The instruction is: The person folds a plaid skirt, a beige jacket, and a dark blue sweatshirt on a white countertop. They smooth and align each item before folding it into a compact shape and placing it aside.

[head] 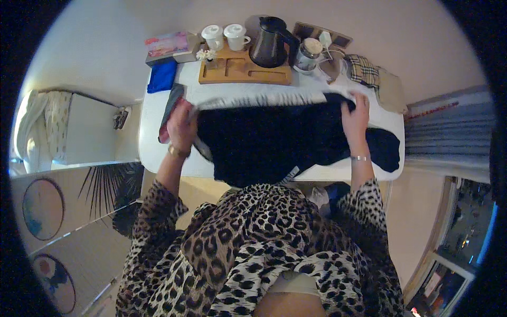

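A black garment (261, 138) lies spread across the white table (154, 158), with a striped black-and-white part (269, 100) along its far edge. My left hand (182, 123) grips the garment at its left end, beside a grey and red folded cloth (174, 107); the fingers are slightly blurred. At the upper right end, my right hand (355, 117) has fingers on the black fabric, thumb and fingers around its edge. The near edge of the garment hangs over the table's front by my body. Another black part (382, 148) lies right of my right wrist.
Along the far side stand a tissue box (170, 47), a blue cloth (161, 75), two lidded white mugs (235, 36), a wooden tray (245, 77), a black kettle (269, 43) and a glass jar (309, 53). Checked cloth (362, 71) and beige cloth (390, 89) lie far right.
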A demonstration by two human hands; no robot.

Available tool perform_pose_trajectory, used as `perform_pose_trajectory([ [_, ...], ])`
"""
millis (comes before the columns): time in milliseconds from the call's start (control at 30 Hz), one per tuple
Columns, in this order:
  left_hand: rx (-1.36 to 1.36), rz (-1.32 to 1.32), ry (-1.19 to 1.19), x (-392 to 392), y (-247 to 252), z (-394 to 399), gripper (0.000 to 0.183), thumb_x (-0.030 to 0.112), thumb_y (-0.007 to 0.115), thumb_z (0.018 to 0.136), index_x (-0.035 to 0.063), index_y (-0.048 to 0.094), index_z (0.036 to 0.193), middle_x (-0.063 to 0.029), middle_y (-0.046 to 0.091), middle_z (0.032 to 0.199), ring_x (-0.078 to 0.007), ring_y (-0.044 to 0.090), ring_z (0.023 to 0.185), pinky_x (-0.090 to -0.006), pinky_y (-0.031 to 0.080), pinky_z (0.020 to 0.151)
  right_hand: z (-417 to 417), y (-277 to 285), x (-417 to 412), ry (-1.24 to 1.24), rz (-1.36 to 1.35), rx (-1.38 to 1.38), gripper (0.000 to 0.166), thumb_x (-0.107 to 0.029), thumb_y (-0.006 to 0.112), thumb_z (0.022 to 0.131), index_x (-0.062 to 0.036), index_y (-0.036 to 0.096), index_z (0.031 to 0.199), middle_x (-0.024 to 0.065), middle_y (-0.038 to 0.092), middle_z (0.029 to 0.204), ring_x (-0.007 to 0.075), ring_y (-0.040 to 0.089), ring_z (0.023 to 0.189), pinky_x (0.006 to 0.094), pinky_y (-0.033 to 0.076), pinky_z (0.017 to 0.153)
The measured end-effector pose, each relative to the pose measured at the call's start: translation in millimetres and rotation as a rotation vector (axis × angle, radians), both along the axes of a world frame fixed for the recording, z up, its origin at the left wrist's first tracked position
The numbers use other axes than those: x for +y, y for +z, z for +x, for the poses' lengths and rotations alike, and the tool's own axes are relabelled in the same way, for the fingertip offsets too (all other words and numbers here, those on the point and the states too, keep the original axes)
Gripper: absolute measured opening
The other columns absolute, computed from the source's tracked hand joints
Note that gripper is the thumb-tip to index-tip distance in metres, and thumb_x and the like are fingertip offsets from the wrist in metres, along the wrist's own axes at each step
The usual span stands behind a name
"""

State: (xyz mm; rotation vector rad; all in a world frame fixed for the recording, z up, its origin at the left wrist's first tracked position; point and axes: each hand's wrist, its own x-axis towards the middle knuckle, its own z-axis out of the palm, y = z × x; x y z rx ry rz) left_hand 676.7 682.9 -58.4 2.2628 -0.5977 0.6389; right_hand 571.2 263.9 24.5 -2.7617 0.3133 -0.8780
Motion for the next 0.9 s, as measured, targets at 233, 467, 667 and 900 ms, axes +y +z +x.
perform_pose_trajectory([
  [233,0.151,0.235,-0.094,-30,-10,5,0.042,0.007,0.064,0.065,0.0054,0.053,0.106,-0.016,0.051,0.107,-0.034,0.048,0.099,-0.0408,0.04,0.086,-42,-71,31,0.079,0.266,0.353,0.023,-0.013,0.064,0.072,-0.0047,0.059,0.093,0.0128,0.059,0.094,0.0289,0.056,0.088,0.0345,0.046,0.079],
  [467,0.435,0.534,-0.699,-24,-72,-122,0.052,0.015,0.067,0.059,0.0106,0.054,0.11,-0.0151,0.046,0.12,-0.0332,0.039,0.113,-0.0436,0.034,0.093,-153,-144,80,0.108,0.167,0.677,0.037,-0.007,0.062,0.064,-0.009,0.057,0.101,0.0097,0.049,0.115,0.0295,0.045,0.107,0.0415,0.04,0.086],
  [667,0.322,0.669,-0.621,-18,-96,-110,0.028,0.01,0.05,0.071,0.0105,0.058,0.097,-0.0074,0.051,0.11,-0.0253,0.047,0.099,-0.0391,0.039,0.082,-150,-135,76,0.086,0.117,0.69,0.029,-0.004,0.059,0.063,-0.0097,0.056,0.091,0.0079,0.049,0.104,0.0264,0.043,0.107,0.0404,0.034,0.086],
  [900,0.351,0.28,-0.443,-14,-18,-66,0.022,0.0,0.053,0.064,0.0051,0.056,0.085,-0.0135,0.055,0.073,-0.0323,0.056,0.064,-0.0402,0.046,0.056,-146,-102,63,0.163,0.192,0.53,0.028,-0.01,0.059,0.065,-0.0104,0.05,0.092,0.0083,0.053,0.084,0.0262,0.05,0.089,0.0421,0.031,0.089],
])
